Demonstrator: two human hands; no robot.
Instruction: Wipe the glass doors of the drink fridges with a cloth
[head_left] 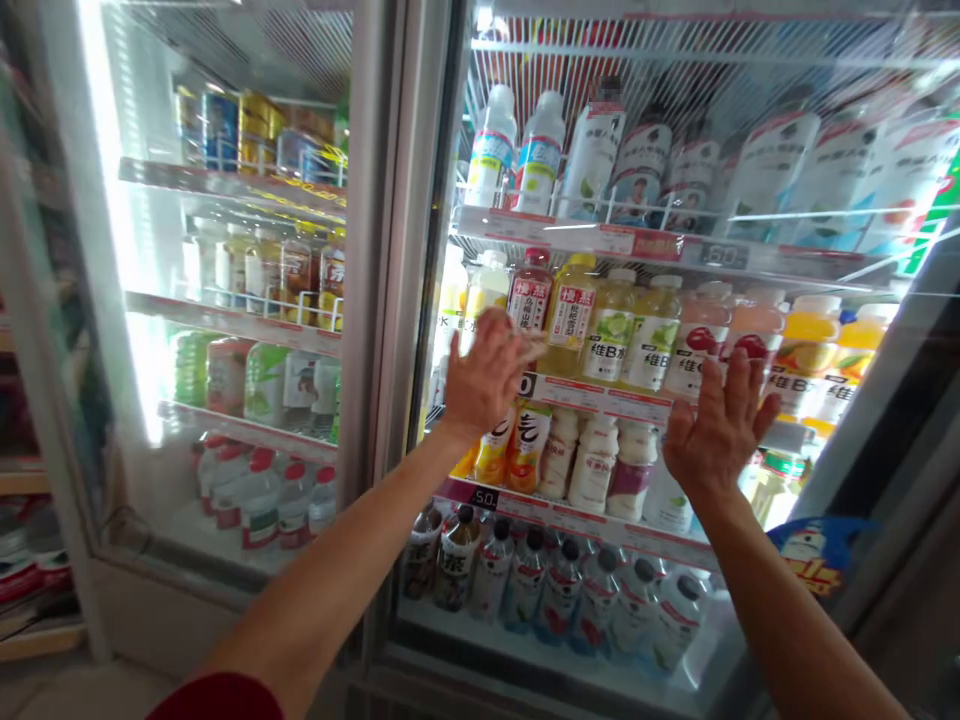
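My left hand (pixel 484 380) is raised in front of the middle shelf of the right-hand drinks fridge, its fingers stretched out and slightly blurred. A pale, beige patch shows beside its fingertips; whether this is a cloth or a reflection I cannot tell. Behind that hand stand a dark red bottle (pixel 529 290) and a yellow-capped bottle (pixel 571 305). My right hand (pixel 716 425) is up with fingers apart, in front of pink drink bottles (pixel 697 335) with cherry labels. Neither hand visibly grips a bottle. Whether the palms touch the door glass is not clear.
A metal door frame (pixel 394 250) separates this fridge from a left one holding cans (pixel 259 130) and red-capped water bottles (pixel 259 490). Black-capped bottles (pixel 532 575) line the bottom shelf. A blue sticker (pixel 817 550) is at the lower right. White bottles (pixel 491 145) fill the top shelf.
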